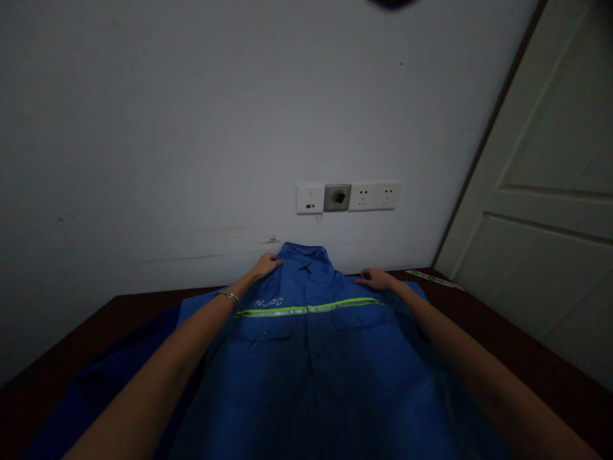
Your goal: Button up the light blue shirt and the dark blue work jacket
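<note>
Blue jacket (282, 358) laid flat, front up, on the dark red bench (119, 316), mid-view and running down to 6 o'clock; collar (304, 251) at 12, nearest the wall. Yellow-green & silver stripe (272, 312) across chest, white lettering (269, 302) (approx "NJPC") just above its L end, pocket flap (264, 333) below.

Hands well apart, both touching the jacket. L hand (266, 264) at approx 11 o'clock from the chest: thumb & fingers close together at the collar's side edge; can't tell if cloth is pinched. R hand (378, 279) at approx 1 o'clock: fingers half curled, tips on the shoulder; grip n/a to judge, too dim & small. Bracelet (230, 296) on L wrist.

Darker blue cloth (96, 383) at 8 o'clock, beside/partly under the jacket. Thin patterned strip (433, 279) at 2, bench's far R corner. Wall (191, 128) at 12 w/ socket row (373, 196), incl. grey plate (338, 197). Pale panelled door (546, 211) at 2–3.
</note>
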Tool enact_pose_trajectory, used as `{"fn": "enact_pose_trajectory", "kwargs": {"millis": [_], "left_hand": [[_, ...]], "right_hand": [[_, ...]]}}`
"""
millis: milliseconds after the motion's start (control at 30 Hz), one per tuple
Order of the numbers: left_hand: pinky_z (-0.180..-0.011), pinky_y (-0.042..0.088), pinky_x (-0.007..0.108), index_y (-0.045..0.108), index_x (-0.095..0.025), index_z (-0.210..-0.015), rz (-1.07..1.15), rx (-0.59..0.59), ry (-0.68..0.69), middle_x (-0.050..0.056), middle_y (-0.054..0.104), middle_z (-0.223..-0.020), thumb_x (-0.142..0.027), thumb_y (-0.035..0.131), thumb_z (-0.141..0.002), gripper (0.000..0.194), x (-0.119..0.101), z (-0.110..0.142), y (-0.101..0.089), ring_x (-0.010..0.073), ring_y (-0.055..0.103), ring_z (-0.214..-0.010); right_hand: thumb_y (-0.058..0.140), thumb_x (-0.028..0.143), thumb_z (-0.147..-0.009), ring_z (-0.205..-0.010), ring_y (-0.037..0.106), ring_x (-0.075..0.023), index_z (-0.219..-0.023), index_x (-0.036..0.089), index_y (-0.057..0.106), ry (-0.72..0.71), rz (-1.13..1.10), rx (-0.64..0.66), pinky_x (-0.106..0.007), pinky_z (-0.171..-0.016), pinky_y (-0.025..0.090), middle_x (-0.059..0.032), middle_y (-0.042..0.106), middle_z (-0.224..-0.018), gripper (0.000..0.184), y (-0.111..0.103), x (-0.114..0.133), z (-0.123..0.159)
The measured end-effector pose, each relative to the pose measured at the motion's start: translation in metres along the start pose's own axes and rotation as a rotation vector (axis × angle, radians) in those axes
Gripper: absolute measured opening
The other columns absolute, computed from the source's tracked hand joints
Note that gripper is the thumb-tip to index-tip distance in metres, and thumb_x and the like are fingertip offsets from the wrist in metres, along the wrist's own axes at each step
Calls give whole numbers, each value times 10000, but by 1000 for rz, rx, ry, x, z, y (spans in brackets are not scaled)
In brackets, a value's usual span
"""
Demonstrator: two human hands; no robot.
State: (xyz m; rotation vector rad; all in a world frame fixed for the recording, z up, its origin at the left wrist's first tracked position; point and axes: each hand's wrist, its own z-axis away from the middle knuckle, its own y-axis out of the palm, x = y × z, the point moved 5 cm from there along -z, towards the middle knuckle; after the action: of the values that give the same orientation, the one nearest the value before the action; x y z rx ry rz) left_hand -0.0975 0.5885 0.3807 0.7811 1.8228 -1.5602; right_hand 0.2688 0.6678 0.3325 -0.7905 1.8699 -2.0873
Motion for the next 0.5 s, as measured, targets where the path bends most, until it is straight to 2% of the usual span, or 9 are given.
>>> {"fn": "enact_pose_trajectory", "kwargs": {"millis": [133, 300, 400, 500], "left_hand": [[-632, 398, 243, 648, -104, -763, -298, -120, 94, 57, 649, -735, -367, 458, -784, 325, 0, 4, -1, 171, 556, -693], [-681, 384, 253, 638, -138, -918, -448, -184, 23, 106, 652, -906, -422, 398, -828, 383, 12, 7, 6, 202, 564, -816], [-615, 362, 238, 647, -136, -816, -445, -203, -5, 81, 642, -786, -524, 364, -818, 480, 16, 9, 5, 189, 554, -739], [-525, 313, 216, 614, -121, -654, -304, -96, -11, 23, 557, -578, -650, 388, -744, 583, 18, 12, -2, 144, 501, -598]], "right_hand": [[407, 428, -855, -906, 586, -190, -972, 167, 617, 36, 100, -62, -256, -778, 401, -101, 649, -987, 355, 0, -13, 12], [281, 485, -886, -927, 588, -235, -1039, 185, 593, 216, 197, -166, -328, -748, 421, -140, 633, -1010, 460, -12, -25, 26], [279, 581, -849, -924, 589, -244, -982, 178, 627, 233, 212, -176, -329, -750, 422, -143, 642, -989, 548, -18, -27, 29], [298, 665, -792, -841, 608, -231, -886, 137, 659, 167, 53, -66, -297, -709, 430, -141, 663, -895, 647, -16, -38, 29]]}}
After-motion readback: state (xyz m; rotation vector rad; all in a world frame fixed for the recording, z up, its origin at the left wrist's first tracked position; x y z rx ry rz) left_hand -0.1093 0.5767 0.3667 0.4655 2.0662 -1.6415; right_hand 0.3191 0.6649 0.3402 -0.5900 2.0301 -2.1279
